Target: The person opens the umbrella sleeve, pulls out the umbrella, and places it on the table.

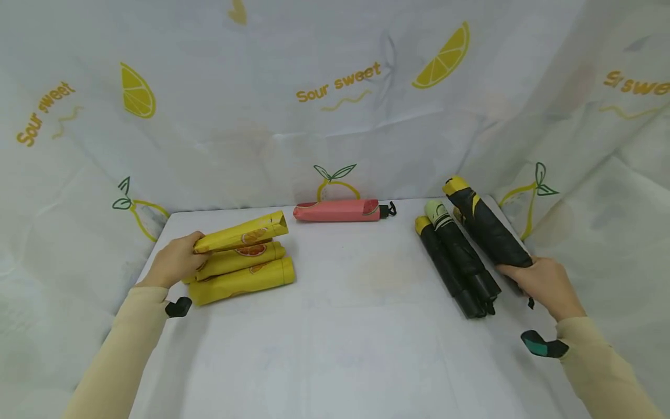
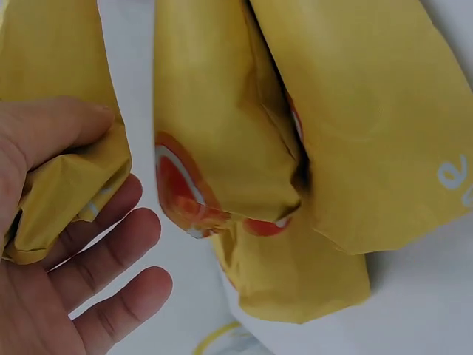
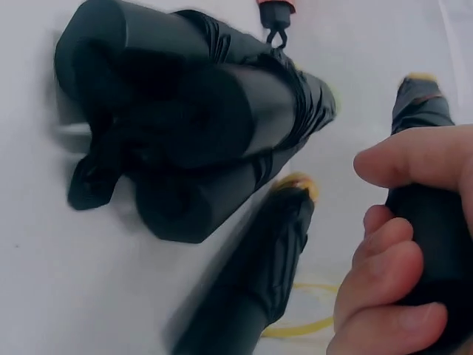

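Observation:
At the table's left side my left hand (image 1: 175, 259) holds a yellow sleeve with orange-slice prints (image 1: 243, 230) by its crumpled end, the thumb on top of it (image 2: 66, 126). Several like yellow sleeves (image 1: 243, 281) lie stacked beneath and beside it. On the right, my right hand (image 1: 546, 285) grips the dark handle end of a folded black umbrella with a yellow tip (image 1: 489, 227). Another black umbrella (image 3: 251, 281) lies below the held one. Left of these, black folded umbrellas (image 1: 442, 262) are piled together, one with a pale green tip.
A folded red umbrella (image 1: 335, 210) with a black handle lies along the back edge of the white table (image 1: 340, 349). White cloth with lemon prints (image 1: 235, 145) hangs behind and at both sides of the table.

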### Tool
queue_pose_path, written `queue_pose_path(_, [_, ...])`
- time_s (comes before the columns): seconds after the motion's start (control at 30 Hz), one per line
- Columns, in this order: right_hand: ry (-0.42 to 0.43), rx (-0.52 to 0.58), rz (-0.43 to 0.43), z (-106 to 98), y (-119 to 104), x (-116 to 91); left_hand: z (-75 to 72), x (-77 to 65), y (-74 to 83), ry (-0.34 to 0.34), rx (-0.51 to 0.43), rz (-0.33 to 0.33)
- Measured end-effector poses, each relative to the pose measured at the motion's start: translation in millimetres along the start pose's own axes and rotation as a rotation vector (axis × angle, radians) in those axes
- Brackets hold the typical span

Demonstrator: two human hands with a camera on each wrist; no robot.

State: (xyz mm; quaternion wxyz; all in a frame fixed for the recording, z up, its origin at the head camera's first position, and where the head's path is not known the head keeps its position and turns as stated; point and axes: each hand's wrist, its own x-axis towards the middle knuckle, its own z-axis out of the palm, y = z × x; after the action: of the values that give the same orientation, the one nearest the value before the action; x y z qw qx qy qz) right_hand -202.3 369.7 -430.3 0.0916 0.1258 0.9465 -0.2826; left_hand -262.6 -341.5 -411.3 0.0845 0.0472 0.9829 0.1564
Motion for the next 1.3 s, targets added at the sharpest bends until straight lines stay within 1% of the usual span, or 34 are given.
queue_pose_path(0.13, [-0.088,0.045,0.095,-1,8,1,2.8,5.6,-7.5,-0.019,0.006,-0.027])
queue_pose_path(0.23, [-0.128,0.070,0.130,1,13,3,5.8,9.6,-11.8,-0.032,0.017,-0.044])
queue_pose_path(0.37, [-0.143,0.046,0.129,6,20,7,10.7,16.0,-17.0,-0.041,0.020,-0.059])
queue_pose_path(0.53, [-0.140,0.015,0.112,17,23,12,16.8,22.3,-24.2,-0.054,-0.003,-0.088])
queue_pose_path(0.67, [-0.126,0.037,0.083,24,22,13,20.6,24.4,-27.1,-0.081,-0.018,-0.096])
queue_pose_path(0.8, [-0.121,0.046,0.092,28,21,12,21.7,25.0,-26.1,-0.096,-0.035,-0.079])
queue_pose_path(0.93, [-0.124,0.027,0.105,33,21,15,21.1,21.2,-26.6,-0.103,-0.060,-0.055])
queue_pose_path(1.0, [-0.132,0.024,0.109,35,22,18,20.7,18.8,-26.3,-0.122,-0.084,-0.035])
queue_pose_path(1.1, [-0.147,0.026,0.103,35,23,20,18.8,16.3,-21.3,-0.141,-0.098,-0.016])
queue_pose_path(1.17, [-0.158,0.022,0.094,34,24,21,17.2,15.9,-15.6,-0.135,-0.089,-0.007])
queue_pose_path(1.3, [-0.185,0.007,0.067,33,24,21,14.6,16.4,-3.1,-0.069,-0.046,0.009])
